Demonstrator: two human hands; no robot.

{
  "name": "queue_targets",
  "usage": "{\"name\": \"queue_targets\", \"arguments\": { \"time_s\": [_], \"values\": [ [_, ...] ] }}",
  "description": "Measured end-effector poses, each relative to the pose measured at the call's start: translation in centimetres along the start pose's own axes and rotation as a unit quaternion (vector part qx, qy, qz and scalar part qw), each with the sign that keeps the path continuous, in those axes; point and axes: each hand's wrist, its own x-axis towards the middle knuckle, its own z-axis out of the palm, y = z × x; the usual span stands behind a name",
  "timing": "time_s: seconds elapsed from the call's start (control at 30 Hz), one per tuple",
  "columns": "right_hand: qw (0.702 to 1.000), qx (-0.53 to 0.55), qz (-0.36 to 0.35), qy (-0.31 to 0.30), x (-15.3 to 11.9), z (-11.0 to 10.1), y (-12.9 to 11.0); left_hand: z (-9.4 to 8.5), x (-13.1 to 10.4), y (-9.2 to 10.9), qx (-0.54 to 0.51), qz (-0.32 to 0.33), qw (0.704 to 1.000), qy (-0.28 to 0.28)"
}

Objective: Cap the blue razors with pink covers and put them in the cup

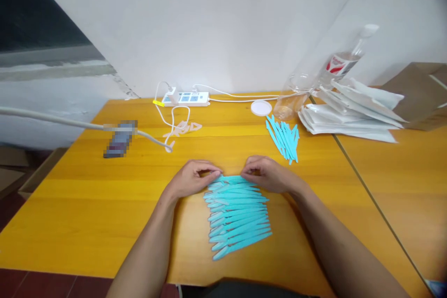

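Several slim turquoise sticks lie side by side in a column on the wooden table, each with a clear-looking tip at its left end. At the far end of the column, my left hand pinches the left end of the farthest turquoise stick. My right hand has its fingers closed on the same stick's right end. A loose heap of turquoise sticks rests farther back, beyond my right hand.
A power strip with white cables stands against the wall. Pale pieces and a phone lie left. At the back right are a round lid, clear jar, bottle, white packets and cardboard box.
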Motion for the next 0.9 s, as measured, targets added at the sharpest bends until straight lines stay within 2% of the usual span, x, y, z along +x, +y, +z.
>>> {"name": "queue_targets", "arguments": {
  "time_s": [0.07,0.13,0.2,0.23,0.27,0.3,0.37,0.47,0.63,0.8,0.9],
  "values": [
    [1.000,-0.009,0.000,-0.011,-0.1,-0.1,-0.2,-0.7,-0.2,-0.4,0.020,0.007,0.999,0.031],
    [0.997,-0.051,0.045,0.048,-0.3,-0.5,0.1,-1.8,-0.2,-1.6,0.075,0.016,0.986,0.150],
    [0.966,-0.146,0.131,0.167,-0.6,-1.1,0.9,-3.1,-0.1,-3.3,0.177,0.006,0.935,0.307],
    [0.935,-0.203,0.180,0.226,-0.8,-1.5,1.5,-3.8,-0.2,-4.3,0.237,-0.016,0.897,0.372],
    [0.900,-0.257,0.225,0.272,-1.0,-1.8,2.2,-4.5,-0.3,-5.2,0.291,-0.050,0.859,0.418],
    [0.867,-0.298,0.264,0.299,-1.2,-2.1,2.9,-5.1,-0.4,-6.1,0.334,-0.092,0.828,0.441],
    [0.831,-0.339,0.318,0.306,-1.6,-2.7,4.1,-5.9,-0.6,-7.3,0.379,-0.169,0.796,0.441],
    [0.828,-0.339,0.356,0.271,-1.8,-2.9,5.1,-6.3,-0.9,-7.8,0.376,-0.214,0.807,0.402],
    [0.833,-0.359,0.345,0.240,-1.2,-2.4,4.6,-6.0,-1.0,-7.0,0.336,-0.185,0.847,0.368],
    [0.827,-0.405,0.315,0.229,-0.9,-2.0,4.0,-5.5,-0.9,-6.5,0.247,-0.146,0.906,0.313],
    [0.827,-0.410,0.315,0.219,-0.7,-1.9,3.9,-5.2,-0.8,-6.3,0.243,-0.122,0.922,0.276]
  ]
}}
